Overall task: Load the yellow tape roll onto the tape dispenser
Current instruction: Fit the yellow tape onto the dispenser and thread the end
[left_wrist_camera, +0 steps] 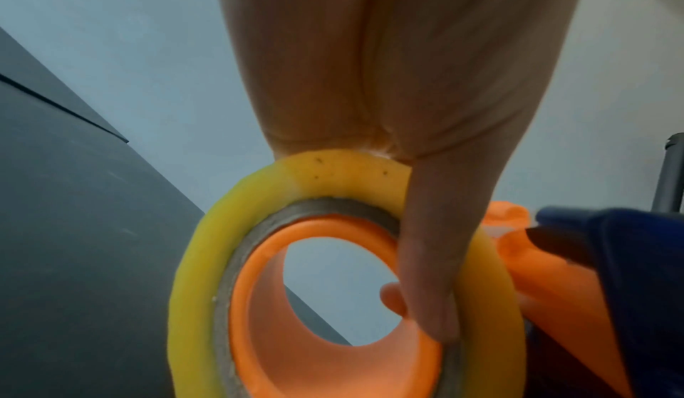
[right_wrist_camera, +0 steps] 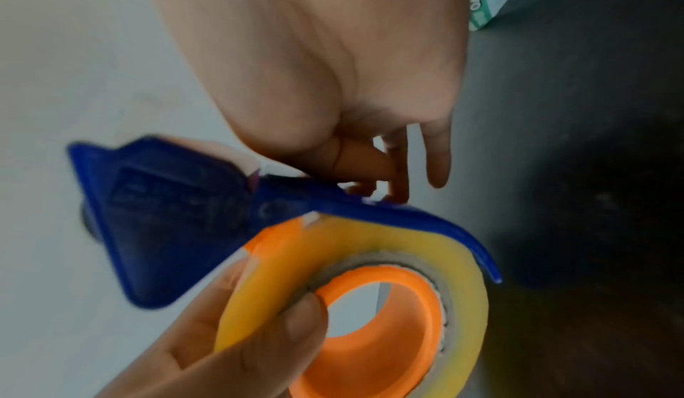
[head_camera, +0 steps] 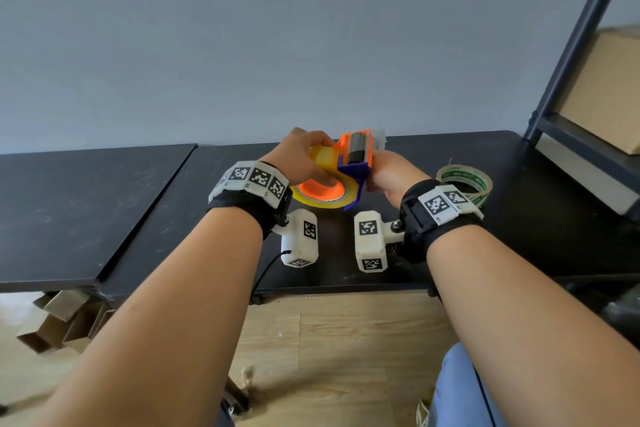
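Observation:
The yellow tape roll is held above the black table with its grey core around the orange hub of the tape dispenser. The dispenser has an orange body and a blue frame. My left hand pinches the roll, thumb across its near face and a fingertip inside the hub. My right hand grips the dispenser from the right, fingers curled at the blue frame. In the right wrist view the roll sits under the blue arm, with the left thumb on it.
A second roll of clear tape with green print lies on the table just right of my right wrist. A dark metal shelf with a cardboard box stands at the far right. Cardboard pieces lie under the table at left.

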`<state>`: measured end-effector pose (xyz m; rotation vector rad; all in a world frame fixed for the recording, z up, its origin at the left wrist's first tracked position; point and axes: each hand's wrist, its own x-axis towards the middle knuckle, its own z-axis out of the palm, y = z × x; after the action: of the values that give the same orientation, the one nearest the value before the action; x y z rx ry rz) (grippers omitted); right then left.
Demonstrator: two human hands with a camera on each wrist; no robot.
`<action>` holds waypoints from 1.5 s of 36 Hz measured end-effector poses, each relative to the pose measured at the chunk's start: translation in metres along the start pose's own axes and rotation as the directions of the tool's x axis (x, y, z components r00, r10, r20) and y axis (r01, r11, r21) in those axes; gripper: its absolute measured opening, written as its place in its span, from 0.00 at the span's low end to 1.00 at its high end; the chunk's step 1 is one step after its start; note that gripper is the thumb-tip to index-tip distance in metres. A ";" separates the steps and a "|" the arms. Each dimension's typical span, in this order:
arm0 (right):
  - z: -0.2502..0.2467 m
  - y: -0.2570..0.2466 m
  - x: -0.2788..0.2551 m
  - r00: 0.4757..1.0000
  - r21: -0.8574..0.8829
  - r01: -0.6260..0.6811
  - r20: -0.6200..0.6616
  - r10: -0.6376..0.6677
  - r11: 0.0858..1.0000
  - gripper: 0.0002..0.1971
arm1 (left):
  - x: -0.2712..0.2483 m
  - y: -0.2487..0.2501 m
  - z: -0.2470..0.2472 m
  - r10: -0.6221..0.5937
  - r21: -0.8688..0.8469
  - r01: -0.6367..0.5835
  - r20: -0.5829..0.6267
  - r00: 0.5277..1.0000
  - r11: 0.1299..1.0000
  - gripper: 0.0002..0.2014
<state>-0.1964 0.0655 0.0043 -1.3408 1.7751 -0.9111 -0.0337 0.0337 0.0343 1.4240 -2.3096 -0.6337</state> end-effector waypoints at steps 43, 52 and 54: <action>0.009 -0.014 -0.022 0.998 0.423 -0.050 0.057 0.028 0.905 0.02 | -0.008 0.017 -0.015 -0.085 -0.326 -0.121 -0.553 0.829 0.938 0.04; 0.011 -0.014 -0.025 0.994 0.289 0.017 0.096 -0.046 0.957 0.24 | -0.003 0.008 -0.025 -0.172 -0.259 -0.011 -0.672 0.721 0.966 0.13; 0.012 -0.014 -0.025 0.995 0.268 0.016 0.095 -0.043 0.963 0.26 | -0.002 0.004 -0.025 -0.166 -0.245 -0.018 -0.710 0.684 0.969 0.14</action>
<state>-0.1745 0.0854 0.0139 -1.2194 1.4998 -1.0404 -0.0230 0.0325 0.0573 1.3327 -1.4926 -0.2555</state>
